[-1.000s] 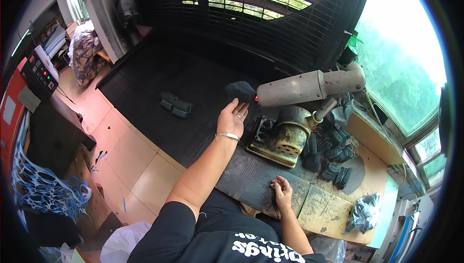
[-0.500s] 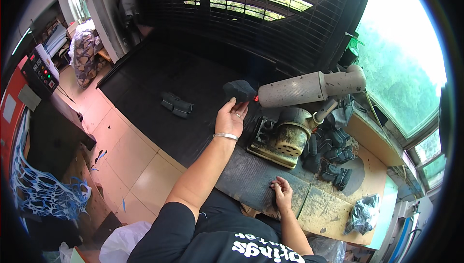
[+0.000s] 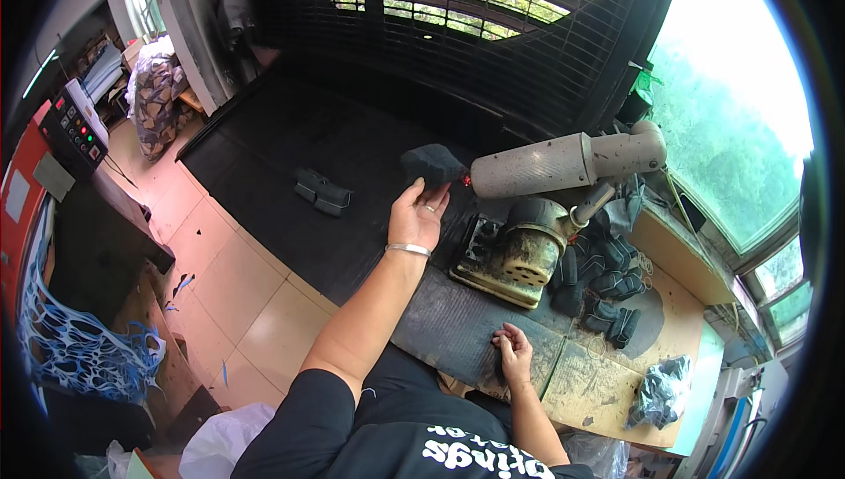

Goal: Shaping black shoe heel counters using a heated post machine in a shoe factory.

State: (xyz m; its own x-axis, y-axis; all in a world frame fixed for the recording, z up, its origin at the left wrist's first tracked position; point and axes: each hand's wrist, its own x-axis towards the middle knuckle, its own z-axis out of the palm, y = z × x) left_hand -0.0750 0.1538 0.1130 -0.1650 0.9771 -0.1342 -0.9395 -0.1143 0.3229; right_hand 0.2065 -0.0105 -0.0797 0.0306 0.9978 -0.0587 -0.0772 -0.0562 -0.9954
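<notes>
My left hand [image 3: 417,219] pinches a dark grey, soft-looking flat piece [image 3: 431,164], rounded at its left end and narrower toward the right. Its right tip and my fingertips are close to the glowing red mouth of a grey hot-air blower [image 3: 532,165]. A bracelet circles that wrist, and there is a ring on one finger. My right hand [image 3: 514,352] rests on the worn black board [image 3: 475,329] at the front of the bench. Its fingers are loosely bent and slightly apart, with nothing seen in them.
The blower's stained housing [image 3: 528,254] stands on the bench, with several tied dark bundles [image 3: 607,276] to its right. A clear plastic bag [image 3: 660,388] lies at the front right. Another dark bundle [image 3: 323,192] lies on the black surface [image 3: 264,144] left of my hand.
My left hand and the dark piece have shifted slightly left, away from the blower mouth. The right hand stays where it was.
</notes>
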